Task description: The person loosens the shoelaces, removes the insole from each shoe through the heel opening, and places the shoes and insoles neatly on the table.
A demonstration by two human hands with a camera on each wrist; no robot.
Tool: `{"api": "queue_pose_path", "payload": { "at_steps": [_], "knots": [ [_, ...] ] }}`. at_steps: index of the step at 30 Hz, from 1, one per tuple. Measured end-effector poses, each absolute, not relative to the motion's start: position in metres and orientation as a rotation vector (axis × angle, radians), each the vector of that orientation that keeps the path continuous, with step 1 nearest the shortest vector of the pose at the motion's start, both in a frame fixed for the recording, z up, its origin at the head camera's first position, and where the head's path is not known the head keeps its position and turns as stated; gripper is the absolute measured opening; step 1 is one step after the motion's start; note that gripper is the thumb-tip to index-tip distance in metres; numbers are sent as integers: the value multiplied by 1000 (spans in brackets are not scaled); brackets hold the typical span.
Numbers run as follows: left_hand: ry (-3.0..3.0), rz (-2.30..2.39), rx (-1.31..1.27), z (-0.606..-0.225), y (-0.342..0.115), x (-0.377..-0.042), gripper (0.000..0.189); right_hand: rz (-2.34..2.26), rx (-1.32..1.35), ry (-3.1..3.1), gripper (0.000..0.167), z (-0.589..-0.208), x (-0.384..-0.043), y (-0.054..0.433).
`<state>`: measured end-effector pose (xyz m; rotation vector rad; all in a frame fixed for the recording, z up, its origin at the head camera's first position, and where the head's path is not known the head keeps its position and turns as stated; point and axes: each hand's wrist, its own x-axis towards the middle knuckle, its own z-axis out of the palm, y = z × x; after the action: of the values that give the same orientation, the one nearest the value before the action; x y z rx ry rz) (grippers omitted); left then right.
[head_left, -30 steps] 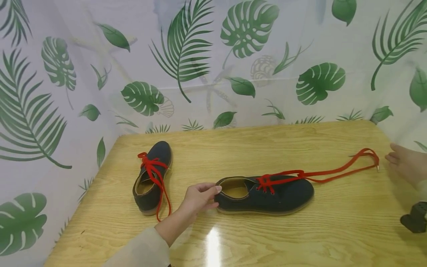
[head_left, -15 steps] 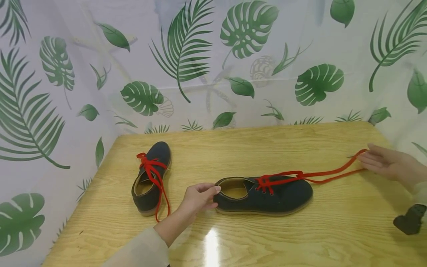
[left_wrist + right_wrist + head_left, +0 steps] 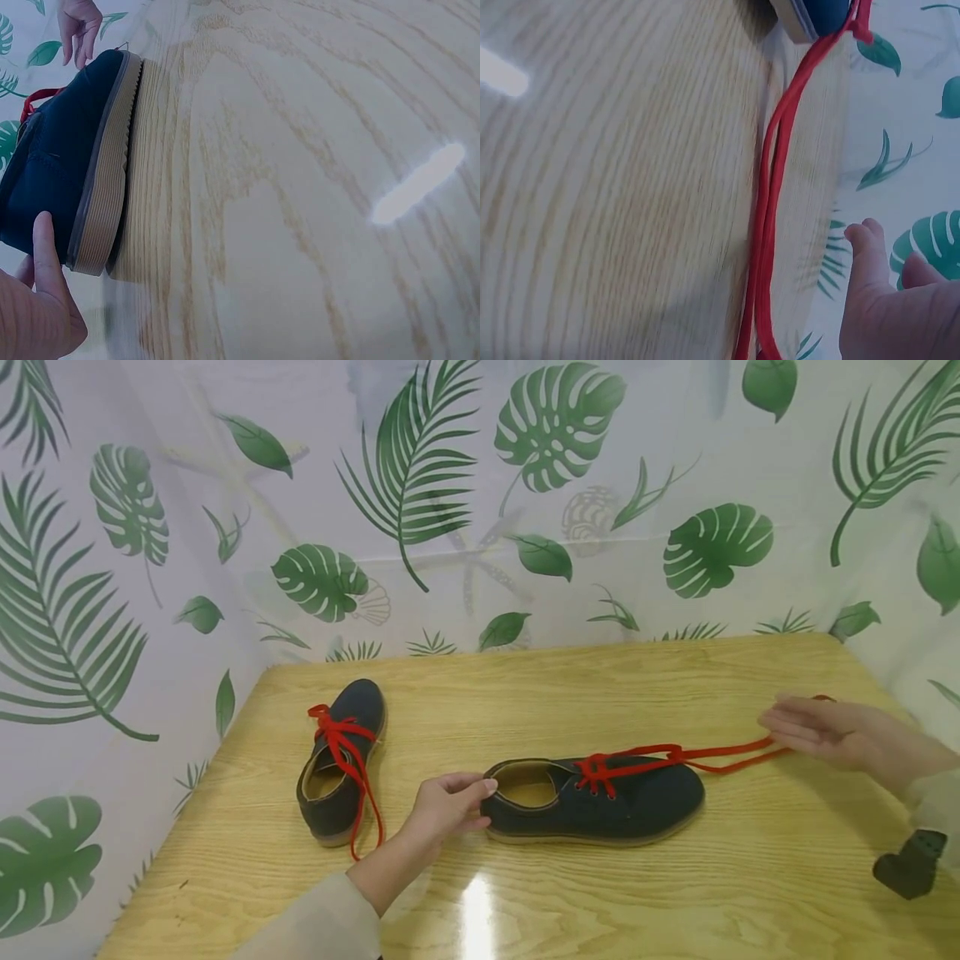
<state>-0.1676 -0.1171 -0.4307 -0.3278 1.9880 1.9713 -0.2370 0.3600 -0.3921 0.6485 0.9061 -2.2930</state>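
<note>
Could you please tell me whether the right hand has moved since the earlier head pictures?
Yes, the right hand has moved left in the head view, judged against the far right corner of the table.

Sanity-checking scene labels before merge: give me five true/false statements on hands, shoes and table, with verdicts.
1. The left hand holds the middle shoe at its heel end. True.
2. The right hand grips the middle shoe's toe. False: it is open, beyond the toe.
3. The middle shoe has red laces. True.
4. The leftmost shoe points the same way as the middle shoe. False: it points away from the person; the middle shoe points right.
5. The table has a wood-grain top. True.
</note>
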Motion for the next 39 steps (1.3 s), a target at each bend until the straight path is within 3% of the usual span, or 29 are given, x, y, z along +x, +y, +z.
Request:
{"api": "queue_pose_path", "payload": {
  "at_steps": [39],
  "knots": [
    [1989, 1913, -329, -417, -116, -166, 44, -1834, 243, 1298, 21, -378, -200, 252]
  ]
}}
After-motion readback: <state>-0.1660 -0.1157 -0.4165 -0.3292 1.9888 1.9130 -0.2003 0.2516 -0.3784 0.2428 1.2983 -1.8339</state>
